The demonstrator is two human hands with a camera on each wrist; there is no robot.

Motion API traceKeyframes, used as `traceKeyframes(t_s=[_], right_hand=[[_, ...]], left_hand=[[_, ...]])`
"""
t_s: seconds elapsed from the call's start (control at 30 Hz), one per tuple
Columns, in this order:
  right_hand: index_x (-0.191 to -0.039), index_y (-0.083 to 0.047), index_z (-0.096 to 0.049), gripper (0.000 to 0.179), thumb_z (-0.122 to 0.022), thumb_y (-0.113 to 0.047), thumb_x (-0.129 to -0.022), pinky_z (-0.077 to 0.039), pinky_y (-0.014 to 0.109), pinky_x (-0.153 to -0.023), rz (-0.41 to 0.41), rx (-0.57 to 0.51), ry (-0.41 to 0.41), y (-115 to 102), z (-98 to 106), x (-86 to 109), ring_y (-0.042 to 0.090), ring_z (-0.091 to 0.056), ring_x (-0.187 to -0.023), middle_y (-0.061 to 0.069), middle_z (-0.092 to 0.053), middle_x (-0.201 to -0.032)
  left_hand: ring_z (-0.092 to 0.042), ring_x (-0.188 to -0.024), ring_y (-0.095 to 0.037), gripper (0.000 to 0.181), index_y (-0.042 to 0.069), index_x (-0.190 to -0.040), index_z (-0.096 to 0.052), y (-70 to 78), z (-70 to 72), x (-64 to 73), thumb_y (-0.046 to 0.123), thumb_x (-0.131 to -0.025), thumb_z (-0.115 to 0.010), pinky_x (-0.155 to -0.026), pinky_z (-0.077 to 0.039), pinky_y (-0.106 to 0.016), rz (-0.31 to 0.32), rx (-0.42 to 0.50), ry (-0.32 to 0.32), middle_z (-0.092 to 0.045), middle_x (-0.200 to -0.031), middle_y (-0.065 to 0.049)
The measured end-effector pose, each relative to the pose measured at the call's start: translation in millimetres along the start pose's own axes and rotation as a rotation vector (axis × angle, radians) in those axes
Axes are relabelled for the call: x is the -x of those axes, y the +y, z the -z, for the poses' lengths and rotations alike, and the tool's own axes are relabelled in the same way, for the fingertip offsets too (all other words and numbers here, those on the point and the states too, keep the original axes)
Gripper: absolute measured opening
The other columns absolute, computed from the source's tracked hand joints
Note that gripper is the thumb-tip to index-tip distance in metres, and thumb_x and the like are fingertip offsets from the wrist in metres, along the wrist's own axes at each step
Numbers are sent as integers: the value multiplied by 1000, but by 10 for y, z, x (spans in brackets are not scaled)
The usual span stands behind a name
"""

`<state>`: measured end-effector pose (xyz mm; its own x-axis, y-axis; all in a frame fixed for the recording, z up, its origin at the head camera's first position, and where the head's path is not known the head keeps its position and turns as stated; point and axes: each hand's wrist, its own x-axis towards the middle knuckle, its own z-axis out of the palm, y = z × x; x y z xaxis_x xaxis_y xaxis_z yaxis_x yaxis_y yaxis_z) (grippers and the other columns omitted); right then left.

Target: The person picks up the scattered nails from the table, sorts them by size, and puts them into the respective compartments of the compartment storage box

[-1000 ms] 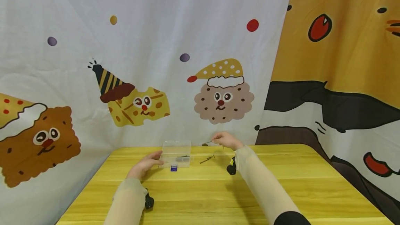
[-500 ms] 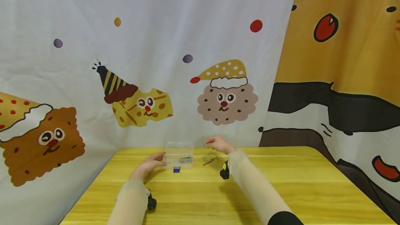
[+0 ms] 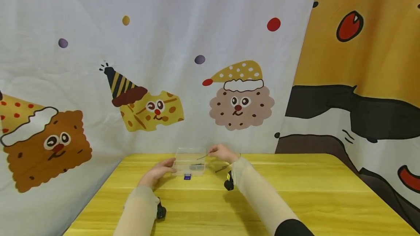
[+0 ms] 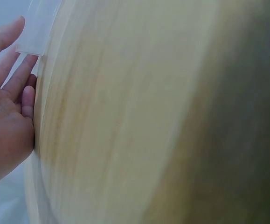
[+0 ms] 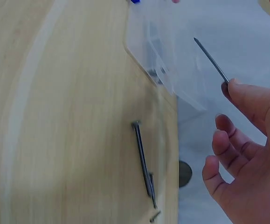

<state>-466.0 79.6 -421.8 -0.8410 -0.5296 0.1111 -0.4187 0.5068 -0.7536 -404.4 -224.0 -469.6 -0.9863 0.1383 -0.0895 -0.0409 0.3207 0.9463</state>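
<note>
In the head view, a clear plastic box (image 3: 181, 172) stands toward the back of the table with its lid (image 3: 190, 150) raised. Dark slim pieces (image 3: 196, 164) lie inside. My left hand (image 3: 161, 172) rests at the box's left end, thumb and fingers spread; its fingertips (image 4: 31, 59) are right at the box's corner in the left wrist view. Between thumb and index finger, my right hand (image 5: 249, 135) pinches a nail (image 5: 211, 60), its point angled toward the box. The other fingers of that hand curl loosely. Nails (image 5: 143, 158) lie on the table right of the box.
A small blue tab (image 3: 187, 176) sits at the box's front. The wooden table (image 3: 210, 207) ends at the back against a white printed cloth (image 3: 157, 28). A black wrist device (image 3: 229, 181) hangs under the right sleeve.
My right hand has moved left with the nail, from over the table to the box's right edge. The left hand keeps its place at the box. The head view has shifted slightly.
</note>
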Motion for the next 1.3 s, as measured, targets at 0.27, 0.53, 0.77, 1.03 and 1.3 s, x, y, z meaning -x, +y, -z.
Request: traceKeyframes(t_s=[0.27, 0.53, 0.77, 1.03, 1.3], right_hand=[[-100, 4, -71, 15, -60, -5, -94, -51, 38, -79, 31, 28, 9, -86, -190, -48, 25, -60, -91, 9, -66, -96], [-92, -3, -74, 13, -64, -10, -92, -50, 33, -68, 93, 124, 40, -17, -319, -152, 16, -57, -78, 4, -67, -89], [-92, 1, -74, 11, -65, -5, -90, -49, 33, -64, 9, 168, 51, -128, -398, -130, 17, -56, -75, 7, -65, -90], [-94, 0, -74, 12, -63, -3, -91, -45, 29, -58, -15, 194, 57, -201, -435, -83, 15, -51, -67, 6, -65, -86], [-104, 1, -73, 20, -57, -2, -92, -49, 32, -67, -19, 184, 35, -235, -410, -90, 15, -55, -76, 10, -68, -105]], left_hand=[[-27, -139, -44, 72, 2, -149, -36, 1, -1, 12, 9, -86, -70, -110, -17, -61, -12, -4, -10, -32, -150, -28], [-26, -139, -44, 72, 2, -149, -35, 1, -4, -2, 8, -86, -69, -110, -17, -61, -20, 4, -16, -31, -151, -27], [-24, -140, -42, 73, 3, -150, -34, 12, 1, -7, 9, -87, -69, -111, -15, -61, -8, 5, -32, -30, -152, -26], [-26, -139, -44, 73, 1, -149, -35, 7, -28, -16, 8, -85, -70, -110, -18, -61, -31, 4, -32, -32, -150, -28], [-28, -138, -44, 73, 1, -148, -38, -41, -4, -50, 7, -83, -71, -110, -20, -61, -21, 2, -9, -33, -149, -29]])
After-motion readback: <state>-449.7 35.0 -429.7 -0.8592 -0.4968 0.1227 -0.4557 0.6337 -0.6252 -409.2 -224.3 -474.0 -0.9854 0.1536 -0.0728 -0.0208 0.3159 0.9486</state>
